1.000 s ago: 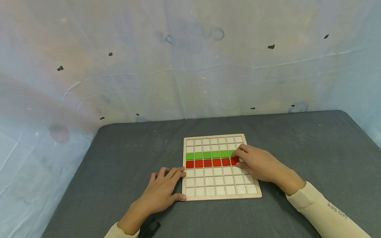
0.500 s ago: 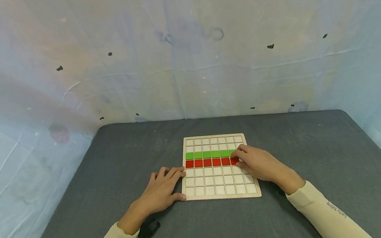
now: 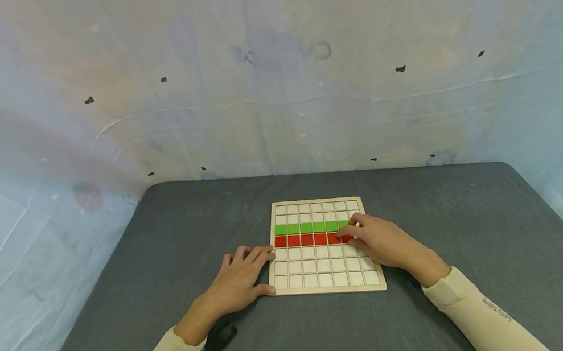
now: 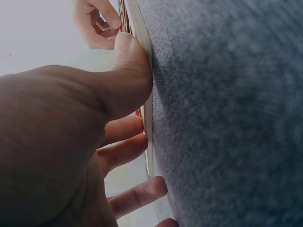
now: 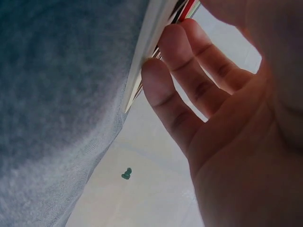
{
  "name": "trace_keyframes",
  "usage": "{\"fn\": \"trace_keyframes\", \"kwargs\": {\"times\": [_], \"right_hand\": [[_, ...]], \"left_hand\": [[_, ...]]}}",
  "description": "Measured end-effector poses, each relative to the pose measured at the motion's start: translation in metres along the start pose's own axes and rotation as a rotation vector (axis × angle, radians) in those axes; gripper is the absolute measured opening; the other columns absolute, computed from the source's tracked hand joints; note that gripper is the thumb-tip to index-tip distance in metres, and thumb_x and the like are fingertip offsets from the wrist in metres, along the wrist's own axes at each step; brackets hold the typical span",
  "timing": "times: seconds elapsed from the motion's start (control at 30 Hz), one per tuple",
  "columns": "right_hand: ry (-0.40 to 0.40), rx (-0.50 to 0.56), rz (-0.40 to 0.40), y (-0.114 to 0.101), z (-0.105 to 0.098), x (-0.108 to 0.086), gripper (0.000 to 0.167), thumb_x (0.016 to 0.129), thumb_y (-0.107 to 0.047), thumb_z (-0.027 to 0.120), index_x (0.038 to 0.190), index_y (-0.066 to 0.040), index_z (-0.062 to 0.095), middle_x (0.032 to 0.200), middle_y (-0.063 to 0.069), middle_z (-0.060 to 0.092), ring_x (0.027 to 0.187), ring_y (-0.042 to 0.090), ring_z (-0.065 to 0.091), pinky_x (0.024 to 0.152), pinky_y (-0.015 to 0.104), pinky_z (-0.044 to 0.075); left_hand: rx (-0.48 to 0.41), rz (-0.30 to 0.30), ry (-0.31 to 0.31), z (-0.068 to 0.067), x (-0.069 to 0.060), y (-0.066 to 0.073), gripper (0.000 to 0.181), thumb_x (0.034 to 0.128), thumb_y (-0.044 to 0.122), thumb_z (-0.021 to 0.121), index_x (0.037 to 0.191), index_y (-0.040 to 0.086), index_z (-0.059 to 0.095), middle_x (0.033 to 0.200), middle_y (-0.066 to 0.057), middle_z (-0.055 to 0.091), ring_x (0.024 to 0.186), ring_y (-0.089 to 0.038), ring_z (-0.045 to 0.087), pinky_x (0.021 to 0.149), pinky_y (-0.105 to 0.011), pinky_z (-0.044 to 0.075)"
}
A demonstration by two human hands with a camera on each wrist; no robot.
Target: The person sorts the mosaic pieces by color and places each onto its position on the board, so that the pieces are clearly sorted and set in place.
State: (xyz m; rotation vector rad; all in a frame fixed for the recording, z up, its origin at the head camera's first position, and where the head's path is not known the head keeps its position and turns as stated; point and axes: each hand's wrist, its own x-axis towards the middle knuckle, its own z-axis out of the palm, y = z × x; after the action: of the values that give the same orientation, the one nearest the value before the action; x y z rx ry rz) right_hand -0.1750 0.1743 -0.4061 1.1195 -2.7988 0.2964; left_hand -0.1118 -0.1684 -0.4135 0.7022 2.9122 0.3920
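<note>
A wooden grid board (image 3: 329, 293) lies on the grey table, with a row of green square tiles (image 3: 306, 228) above a row of red ones. The left hand (image 3: 237, 283) rests along the board's left edge, thumb at the near corner and fingers spread. In the left wrist view its thumb (image 4: 124, 45) touches the board's side. The right hand (image 3: 383, 239) reaches over the right side, its index finger and thumb at either side of a red tile (image 3: 347, 239) near the row's end. In the right wrist view, its other fingertips (image 5: 156, 78) touch the board's edge.
The grey cloth-covered table (image 3: 189, 225) extends around the board. A pale draped sheet (image 3: 275, 113) with dark spots hangs behind and at both sides. A dark object (image 3: 222, 337) sits beneath the left wrist.
The right index fingertip has shifted slightly left along the red row, away from the thumb. The left hand and the board have not visibly moved.
</note>
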Motion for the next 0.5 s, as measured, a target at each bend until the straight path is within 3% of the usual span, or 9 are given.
{"fn": "trace_keyframes", "kwargs": {"times": [0.5], "right_hand": [[0.012,0.018,-0.007,0.0031,-0.0038,-0.0015,0.035,0.094,-0.025,0.071,0.128,-0.023,0.065,0.11,0.0,0.063,0.076,0.008,0.056,0.066,0.027,0.049]], "left_hand": [[-0.001,0.023,0.012,-0.003,0.0038,-0.0006,0.068,0.0846,0.05,0.071,0.144,0.021,0.052,0.155,0.004,0.041,0.129,-0.027,0.042,0.098,-0.056,0.035]]}}
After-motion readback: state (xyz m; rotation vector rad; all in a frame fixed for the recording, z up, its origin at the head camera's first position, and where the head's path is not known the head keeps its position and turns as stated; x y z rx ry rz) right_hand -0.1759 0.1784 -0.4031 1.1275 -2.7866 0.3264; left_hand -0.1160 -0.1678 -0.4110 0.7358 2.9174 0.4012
